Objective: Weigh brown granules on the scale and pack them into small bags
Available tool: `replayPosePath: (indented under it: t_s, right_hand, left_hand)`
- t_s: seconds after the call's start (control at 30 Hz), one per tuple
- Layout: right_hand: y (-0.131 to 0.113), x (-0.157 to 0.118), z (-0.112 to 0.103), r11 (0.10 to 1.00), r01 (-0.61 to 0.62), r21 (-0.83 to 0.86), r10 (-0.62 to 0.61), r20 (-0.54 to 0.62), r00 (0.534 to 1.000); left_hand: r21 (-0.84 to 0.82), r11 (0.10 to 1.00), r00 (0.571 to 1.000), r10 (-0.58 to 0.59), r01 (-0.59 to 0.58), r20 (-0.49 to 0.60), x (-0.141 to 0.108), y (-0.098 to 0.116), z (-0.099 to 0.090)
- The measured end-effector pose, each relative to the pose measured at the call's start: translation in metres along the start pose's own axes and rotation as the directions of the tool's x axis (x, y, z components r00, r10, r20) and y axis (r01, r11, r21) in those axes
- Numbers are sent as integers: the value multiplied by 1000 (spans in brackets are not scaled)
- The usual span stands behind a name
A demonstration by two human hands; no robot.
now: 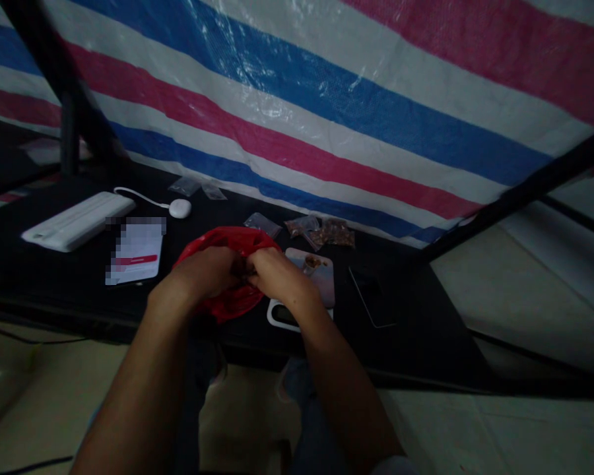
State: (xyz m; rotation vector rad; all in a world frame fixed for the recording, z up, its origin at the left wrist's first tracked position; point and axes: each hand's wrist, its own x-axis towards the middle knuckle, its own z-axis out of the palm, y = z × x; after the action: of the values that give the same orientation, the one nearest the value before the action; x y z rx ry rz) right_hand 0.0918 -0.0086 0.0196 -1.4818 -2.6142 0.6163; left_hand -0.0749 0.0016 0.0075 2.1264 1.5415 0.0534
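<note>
Left hand (pixel 215 269) and right hand (pixel 273 272) meet, fingers curled, in mouth of crumpled red plastic bag (pixel 237 303) on black tabletop (pixel 416 323); cannot tell what they grasp. Work inside bag appears underway; next move calls for keeping mouth spread.

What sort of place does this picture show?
Probably an improvised indoor work corner: a striped plastic sheet hangs like a wall behind a dark table, which holds what looks like a small scale and little clear filled bags.
</note>
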Motion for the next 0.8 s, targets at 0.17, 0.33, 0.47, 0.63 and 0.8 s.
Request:
replayPosePath:
  t_s: [0.17,0.33,0.47,0.63,0.8]
  right_hand:
    - [9,-8,-13,990,43,133,-32,-80,996]
    - [16,-8,-12,981,67,184,-44,-123,991]
    - [25,-16,-23,964,82,253,-37,-177,983]
    - [50,-51,-55,947,-60,315,151,-274,950]
    - [66,-67,-62,927,-207,314,289,-241,926]
  left_hand:
    - [3,997,997,71,-71,32,3,-1,-3]
    - [9,998,998,69,-69,7,5,-2,0]
    - [-28,992,989,123,-126,-81,1,-1,-3]
    - [-98,971,966,202,-219,-162,1,0,-5]
    - [-242,925,943,239,-294,-233,5,15,-2]
